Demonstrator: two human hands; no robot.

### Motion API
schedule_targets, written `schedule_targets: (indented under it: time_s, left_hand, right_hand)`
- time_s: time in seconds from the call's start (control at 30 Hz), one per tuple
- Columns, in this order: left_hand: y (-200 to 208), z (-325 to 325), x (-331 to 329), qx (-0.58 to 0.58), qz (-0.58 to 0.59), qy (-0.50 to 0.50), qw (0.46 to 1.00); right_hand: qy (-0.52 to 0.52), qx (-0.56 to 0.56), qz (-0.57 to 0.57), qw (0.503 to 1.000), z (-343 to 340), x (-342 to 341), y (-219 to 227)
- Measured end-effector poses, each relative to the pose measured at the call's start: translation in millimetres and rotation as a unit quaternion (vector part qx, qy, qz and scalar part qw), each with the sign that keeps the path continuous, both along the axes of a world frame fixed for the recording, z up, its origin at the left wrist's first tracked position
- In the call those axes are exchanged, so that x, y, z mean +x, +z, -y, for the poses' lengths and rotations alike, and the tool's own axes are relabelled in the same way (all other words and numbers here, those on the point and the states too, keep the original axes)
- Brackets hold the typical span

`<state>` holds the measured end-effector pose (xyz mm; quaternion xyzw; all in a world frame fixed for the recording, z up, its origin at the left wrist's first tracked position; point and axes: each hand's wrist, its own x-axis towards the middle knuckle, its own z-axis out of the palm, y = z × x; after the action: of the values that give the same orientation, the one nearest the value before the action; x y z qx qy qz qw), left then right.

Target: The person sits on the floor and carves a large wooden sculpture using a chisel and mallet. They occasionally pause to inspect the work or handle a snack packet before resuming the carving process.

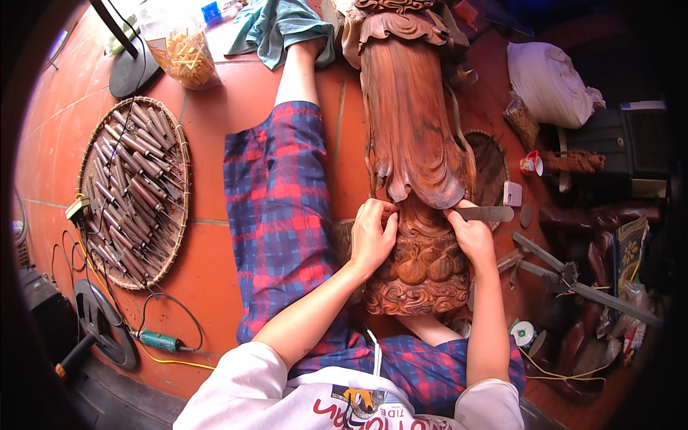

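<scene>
Reddish-brown wood, polished and deeply grained, makes up a tall carving [417, 122] lying lengthwise between a person's legs, on a tiled floor [208, 195]. Its long axis runs from 12 o'clock, away from the body, to 6 o'clock, where a carved base [423, 271] of swirls and rounded lobes points toward the lap.

Both hands meet at the narrow neck just under the flowing hem. From the left hand [371, 236], the neck lies at about 2 o'clock; its fingers are bent against the wood's edge, and whether they pinch anything cannot be told. From the right hand [473, 235], the neck lies at 10 o'clock. That hand is the nearer to the hem's lowest folds, and its fingers seem to grip a flat grey strip [491, 213], whose rounded end points to 3 o'clock, square across the carving's length.

Around them: at 9 o'clock, a woven tray [188, 179] of wooden-handled tools [140, 192]; at 8 o'clock, a green corded tool [159, 340]; at 2 o'clock, a white sack [548, 82].
</scene>
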<state>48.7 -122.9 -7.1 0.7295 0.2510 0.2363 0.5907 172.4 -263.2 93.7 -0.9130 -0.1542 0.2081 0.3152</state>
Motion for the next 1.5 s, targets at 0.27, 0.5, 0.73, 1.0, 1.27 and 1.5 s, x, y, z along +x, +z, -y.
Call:
schedule_targets:
  time_s: [0.27,0.5,0.73,1.0,1.27,1.5]
  left_hand:
    - [4,-1,-1,-0.037,-0.028,-0.016,0.999]
    - [16,-1,-2,0.054,0.054,0.009,0.997]
    - [10,3,-4,0.017,0.028,-0.02,0.999]
    - [9,3,-3,0.01,0.025,-0.025,0.999]
    - [10,2,-4,0.013,0.021,-0.03,0.999]
    - [12,1,-4,-0.017,0.003,-0.038,0.999]
  right_hand:
    - [-0.015,-0.043,0.036,0.998,-6,-2,5]
    - [0.072,-0.06,0.189,0.978,-13,-16,2]
    - [0.014,-0.101,0.175,0.979,-18,-23,2]
    - [-0.074,-0.052,0.088,0.992,-15,-9,-2]
    - [-0.062,-0.062,0.095,0.992,-4,0,-14]
    - [0.006,-0.119,0.095,0.988,-20,-13,10]
